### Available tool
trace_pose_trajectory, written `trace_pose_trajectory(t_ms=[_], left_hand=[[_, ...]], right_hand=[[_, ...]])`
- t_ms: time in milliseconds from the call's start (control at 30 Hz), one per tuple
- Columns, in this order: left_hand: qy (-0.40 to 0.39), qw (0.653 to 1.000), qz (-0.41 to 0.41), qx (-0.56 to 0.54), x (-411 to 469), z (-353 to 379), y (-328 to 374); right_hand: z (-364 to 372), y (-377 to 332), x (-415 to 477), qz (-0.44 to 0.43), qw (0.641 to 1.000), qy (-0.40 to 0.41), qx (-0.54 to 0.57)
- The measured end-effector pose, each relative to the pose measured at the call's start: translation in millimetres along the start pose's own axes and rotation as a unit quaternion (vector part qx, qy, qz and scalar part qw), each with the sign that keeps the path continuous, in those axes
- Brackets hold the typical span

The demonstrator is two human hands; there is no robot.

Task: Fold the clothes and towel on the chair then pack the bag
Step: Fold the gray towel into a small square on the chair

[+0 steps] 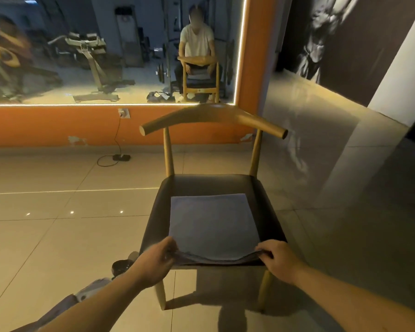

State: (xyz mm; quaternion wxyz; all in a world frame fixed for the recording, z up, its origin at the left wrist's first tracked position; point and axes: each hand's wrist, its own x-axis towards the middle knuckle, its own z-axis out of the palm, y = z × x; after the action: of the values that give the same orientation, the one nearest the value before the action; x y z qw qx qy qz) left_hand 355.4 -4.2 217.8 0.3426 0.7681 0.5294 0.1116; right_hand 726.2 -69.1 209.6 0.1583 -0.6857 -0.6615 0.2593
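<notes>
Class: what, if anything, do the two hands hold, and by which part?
The folded blue-grey cloth on the chair seat: the left hand pinches its near left corner, the right hand its near right corner.

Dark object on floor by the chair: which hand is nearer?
Left. The left hand grips the towel close by the dark object; the right hand grips the towel's other near corner, across the seat.

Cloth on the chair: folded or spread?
Folded: the cloth shows stacked layers at its near edge, pinched by left hand and right hand.
</notes>
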Motion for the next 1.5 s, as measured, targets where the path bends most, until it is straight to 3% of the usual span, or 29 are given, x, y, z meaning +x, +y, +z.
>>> trace_pose_trajectory(t_ms=[100, 267, 533, 967, 1033, 1100, 1167, 1233, 1333, 1500], left_hand=[[0.053, 0.994, -0.02, -0.095, 20, -13, 14], [0.122, 0.977, -0.058, -0.163, 80, -33, 18], [0.212, 0.947, -0.159, -0.182, 175, -36, 11], [0.226, 0.951, -0.178, -0.11, 218, -25, -17], [0.256, 0.947, -0.168, -0.099, 215, -25, -12], [0.291, 0.949, -0.116, -0.014, 209, -22, -6], [0.251, 0.962, -0.055, 0.088, 200, -13, 6], [0.165, 0.974, -0.032, 0.151, 194, 1, 14], [0.05, 0.968, -0.048, 0.239, 190, 21, 8], [0.032, 0.961, -0.04, 0.27, 186, 26, -16]], right_hand=[[-16, -17, 30, 0.041, 0.994, 0.04, 0.091], [-33, -35, 94, 0.097, 0.971, 0.108, 0.191], [-38, -24, 186, 0.16, 0.954, 0.109, 0.229], [-18, -7, 233, 0.235, 0.955, 0.096, 0.155], [-19, -14, 231, 0.237, 0.957, 0.123, 0.11], [-14, -22, 227, 0.189, 0.966, 0.175, 0.009], [0, -32, 219, 0.097, 0.974, 0.196, -0.054], [16, -41, 213, 0.038, 0.983, 0.14, -0.111], [33, -36, 213, 0.016, 0.975, 0.057, -0.212], [38, -14, 217, 0.027, 0.965, 0.0, -0.261]])
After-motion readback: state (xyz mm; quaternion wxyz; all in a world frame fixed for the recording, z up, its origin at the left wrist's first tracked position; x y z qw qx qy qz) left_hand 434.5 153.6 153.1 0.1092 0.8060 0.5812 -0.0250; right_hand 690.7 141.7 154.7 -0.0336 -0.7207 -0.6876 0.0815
